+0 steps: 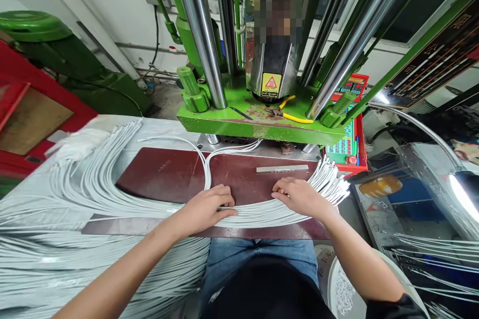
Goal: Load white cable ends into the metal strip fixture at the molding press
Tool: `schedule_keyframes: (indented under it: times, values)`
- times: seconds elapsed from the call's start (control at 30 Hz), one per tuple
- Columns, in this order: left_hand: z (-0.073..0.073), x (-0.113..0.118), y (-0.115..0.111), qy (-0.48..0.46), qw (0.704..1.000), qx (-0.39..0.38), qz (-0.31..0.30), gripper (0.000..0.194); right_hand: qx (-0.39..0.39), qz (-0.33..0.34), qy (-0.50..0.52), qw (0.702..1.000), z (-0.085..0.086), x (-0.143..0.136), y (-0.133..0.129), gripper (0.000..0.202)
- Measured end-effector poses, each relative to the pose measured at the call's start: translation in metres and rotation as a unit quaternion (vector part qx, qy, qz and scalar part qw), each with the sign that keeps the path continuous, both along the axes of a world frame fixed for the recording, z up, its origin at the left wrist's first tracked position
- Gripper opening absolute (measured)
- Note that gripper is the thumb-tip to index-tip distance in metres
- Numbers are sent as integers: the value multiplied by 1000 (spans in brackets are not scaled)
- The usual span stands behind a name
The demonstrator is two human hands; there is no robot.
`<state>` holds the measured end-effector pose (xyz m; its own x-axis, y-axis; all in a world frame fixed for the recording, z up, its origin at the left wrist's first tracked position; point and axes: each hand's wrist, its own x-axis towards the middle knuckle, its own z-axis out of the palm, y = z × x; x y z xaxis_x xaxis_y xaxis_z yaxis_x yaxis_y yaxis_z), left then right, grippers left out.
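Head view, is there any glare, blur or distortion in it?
Head view: glare on the lamp and steel rods; head view: the upper middle is pixelated; head view: wide-angle stretch toward the edges, lower-left cables softer than the left hand.

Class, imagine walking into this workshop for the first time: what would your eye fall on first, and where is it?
Probably the big green machine at the top centre, with a yellow warning label at its middle and yellow-handled pliers lying on its ledge. Next, a thick bundle of white cables curves across the foreground, with the left hand on it and the right hand farther along to the right.
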<state>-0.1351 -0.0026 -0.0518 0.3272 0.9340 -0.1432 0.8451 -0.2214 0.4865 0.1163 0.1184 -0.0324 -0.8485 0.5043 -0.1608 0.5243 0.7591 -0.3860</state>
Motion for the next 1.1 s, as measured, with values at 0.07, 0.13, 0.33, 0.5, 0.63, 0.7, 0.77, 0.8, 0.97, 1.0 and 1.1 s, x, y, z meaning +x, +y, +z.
schedule_keyframes:
  times: [0.07,0.13,0.33,0.5,0.63,0.7,0.77,0.8,0.97,1.0,1.1]
  values:
    - [0,2,-5,19,999,44,-18,27,-6,13,6,1000,-1,-4,-3,27]
    - [1,5,-10,44,995,79,-31,26,-7,26,12,1000,-2,-8,-6,27]
    - [5,13,-17,126,978,149,-76,30,-8,43,11,999,-1,-17,-13,29]
    - [2,16,-18,110,981,156,-31,27,-4,48,23,999,0,-21,-22,31]
    - [5,9,-16,-24,994,88,62,23,17,64,42,997,-4,-24,-27,33]
    - [9,4,-16,-76,991,55,94,23,29,68,44,996,-6,-25,-27,30]
    - [11,2,-16,-87,990,36,101,23,33,65,44,996,-7,-27,-27,23]
    - [12,1,-17,-76,992,32,91,23,31,60,45,997,-6,-29,-26,21]
    - [11,-2,-21,12,999,48,12,27,17,25,83,996,8,-34,-25,20]
    - [10,-4,-21,16,999,51,11,29,18,23,89,996,11,-35,-26,19]
    - [8,-9,-20,10,999,53,8,31,22,20,94,995,17,-37,-25,18]
